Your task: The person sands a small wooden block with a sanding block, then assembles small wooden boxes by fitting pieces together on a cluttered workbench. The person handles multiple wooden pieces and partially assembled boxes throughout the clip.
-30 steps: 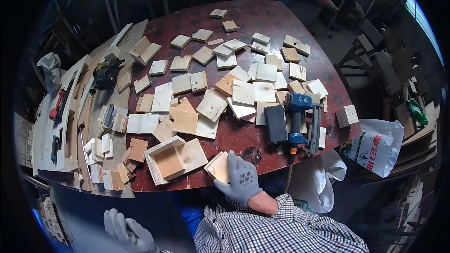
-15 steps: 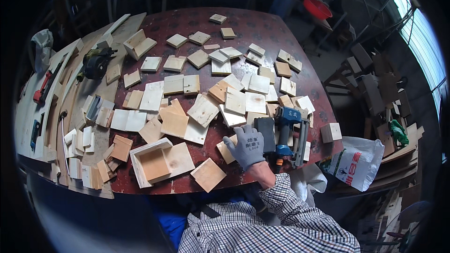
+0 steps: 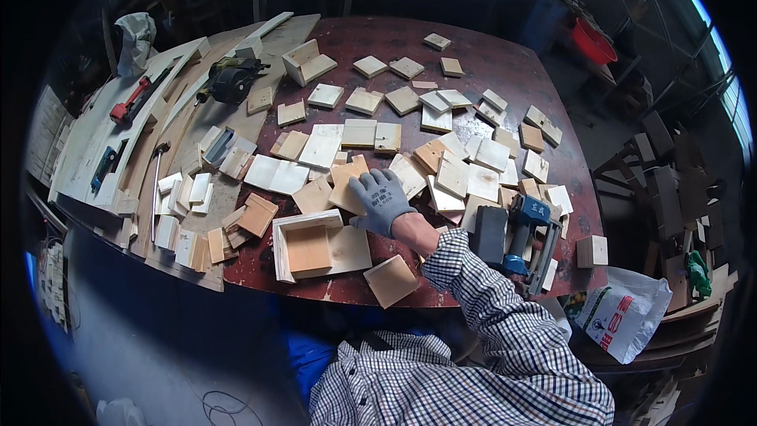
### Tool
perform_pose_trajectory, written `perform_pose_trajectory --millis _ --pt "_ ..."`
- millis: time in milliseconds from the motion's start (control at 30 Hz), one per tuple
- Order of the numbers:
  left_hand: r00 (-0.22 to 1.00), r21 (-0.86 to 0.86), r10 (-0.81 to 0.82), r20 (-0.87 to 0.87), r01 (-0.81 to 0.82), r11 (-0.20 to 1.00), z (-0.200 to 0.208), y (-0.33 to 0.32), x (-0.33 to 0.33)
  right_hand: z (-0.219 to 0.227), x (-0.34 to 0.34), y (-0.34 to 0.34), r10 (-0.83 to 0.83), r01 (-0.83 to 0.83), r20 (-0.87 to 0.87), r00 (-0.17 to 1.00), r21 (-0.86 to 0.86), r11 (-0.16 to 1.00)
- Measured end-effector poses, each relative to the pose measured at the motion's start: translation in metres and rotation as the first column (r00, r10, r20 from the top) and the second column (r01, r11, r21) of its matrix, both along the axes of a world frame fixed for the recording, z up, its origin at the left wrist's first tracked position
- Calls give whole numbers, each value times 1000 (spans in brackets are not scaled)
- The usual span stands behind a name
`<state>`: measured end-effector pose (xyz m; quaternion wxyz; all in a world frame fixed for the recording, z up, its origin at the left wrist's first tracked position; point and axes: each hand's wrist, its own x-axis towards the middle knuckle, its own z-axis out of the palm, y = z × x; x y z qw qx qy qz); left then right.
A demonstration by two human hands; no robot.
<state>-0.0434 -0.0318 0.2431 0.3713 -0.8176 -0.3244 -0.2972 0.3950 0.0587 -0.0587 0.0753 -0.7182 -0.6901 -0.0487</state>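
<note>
My right hand (image 3: 384, 203), in a grey work glove, reaches over the pile with its fingers apart. Its fingertips lie at the edge of a light-brown wooden board (image 3: 347, 189); whether they touch it, I cannot tell. Just left of the wrist is a small open wooden box (image 3: 282, 251) with a board at its right side. A loose square wooden block (image 3: 392, 282) lies near the front edge. To the right of the forearm a blue nail gun (image 3: 530, 211) with a black battery (image 3: 490, 234) lies among the blocks. My left hand is out of view.
Many small boards cover the dark red table (image 3: 378, 31). At left, long planks (image 3: 102, 142) hold a red tool (image 3: 130, 102), a black-and-yellow tool (image 3: 234, 80) and a hammer (image 3: 156, 181). A white sack (image 3: 623, 312) stands beyond the right front corner.
My right hand has moved left, away from the nail gun and over the boards behind the box. The whole view has shifted, so the table appears further right.
</note>
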Motion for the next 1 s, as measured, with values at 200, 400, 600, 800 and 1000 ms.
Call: perform_pose_trajectory --millis 200,400,600,800,1000 --pt "739 -759 663 120 -363 542 -202 -11 -134 14 5 8 -77 78 -152 985 0 997" --pt "442 -994 890 -113 -52 -101 -401 -138 -191 62 14 -80 363 -327 -389 847 158 932" --pt "589 -972 781 -209 -39 -231 -430 -134 -147 37 -8 -154 480 -517 -224 848 -151 843" --pt "620 -989 771 -148 -90 -118 -380 -68 -134 33 -16 -146 470 -480 -102 877 -242 843" --pt "736 -982 669 -103 -182 49 -374 -51 -140 29 -18 -138 476 -469 -39 878 -262 843"
